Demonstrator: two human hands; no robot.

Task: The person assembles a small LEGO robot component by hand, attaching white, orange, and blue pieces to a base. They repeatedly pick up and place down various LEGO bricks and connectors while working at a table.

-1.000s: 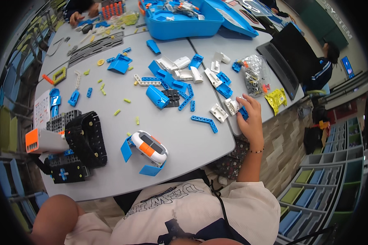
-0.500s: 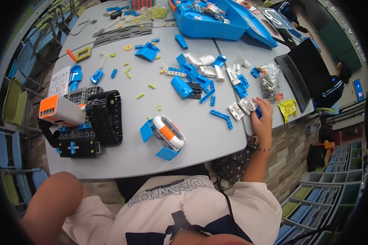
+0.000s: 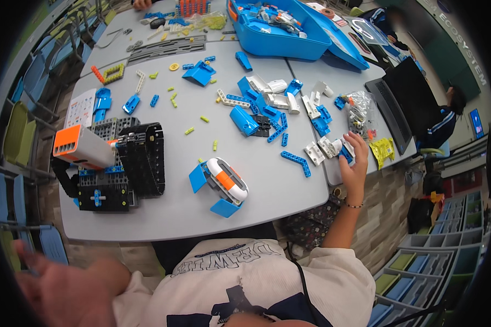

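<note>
On a grey table (image 3: pixel 163 218) lie many blue and white building pieces. The right hand (image 3: pixel 354 163) rests at the table's right edge, fingers closed on a small white piece (image 3: pixel 343 148) — just beside other white pieces (image 3: pixel 319 150). The left hand (image 3: pixel 54 283) hangs blurred below the table — open, holding nothing.

Bright even overhead light, soft shadows; strong fisheye bend, dark vignette; left hand (image 3: pixel 54 278) motion-blurred.

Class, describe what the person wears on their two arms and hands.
Both forearms are bare below short pale cream sleeves. The right hand is ungloved, with a thin beaded bracelet at the wrist. The left hand is blurred; no glove shows.
</note>
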